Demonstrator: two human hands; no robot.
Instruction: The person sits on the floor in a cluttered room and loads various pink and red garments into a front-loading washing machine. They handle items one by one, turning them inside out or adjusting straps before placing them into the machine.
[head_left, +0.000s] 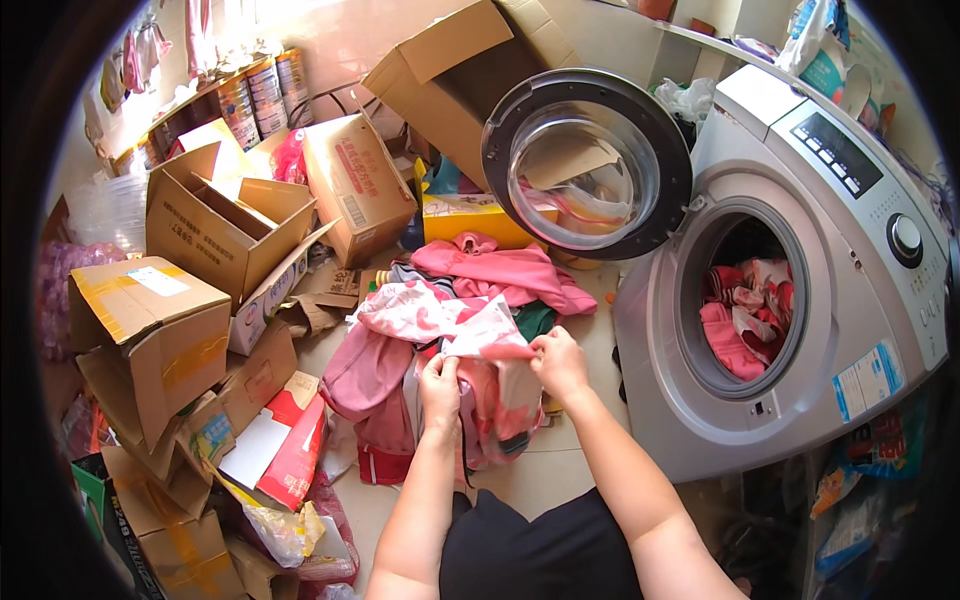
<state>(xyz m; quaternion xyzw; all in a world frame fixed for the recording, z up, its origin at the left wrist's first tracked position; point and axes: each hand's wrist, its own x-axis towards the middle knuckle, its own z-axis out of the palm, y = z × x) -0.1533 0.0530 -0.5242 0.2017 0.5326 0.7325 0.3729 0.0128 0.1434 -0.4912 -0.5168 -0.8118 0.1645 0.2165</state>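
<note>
Between my hands stretches a pink-and-white patterned garment (491, 330). My left hand (440, 390) pinches its lower edge, and my right hand (561, 363) grips its right end. Beneath it a heap of clothes covers the floor, with a pink garment (506, 274) at the back, a dusky pink one (375, 371) on the left and a dark green piece (535, 320) by my right hand. To the right stands a silver front-loading washing machine (660, 405), its round glass door (587, 165) swung wide. Red, pink and white clothes (748, 315) lie inside the drum.
Cardboard boxes crowd the left side, among them an open box (225, 225) and a taped one (154, 300). A large open carton (450, 82) leans at the back beside a yellow box (480, 221). Several tins (262, 94) line a shelf. The machine's door juts over the heap's far side.
</note>
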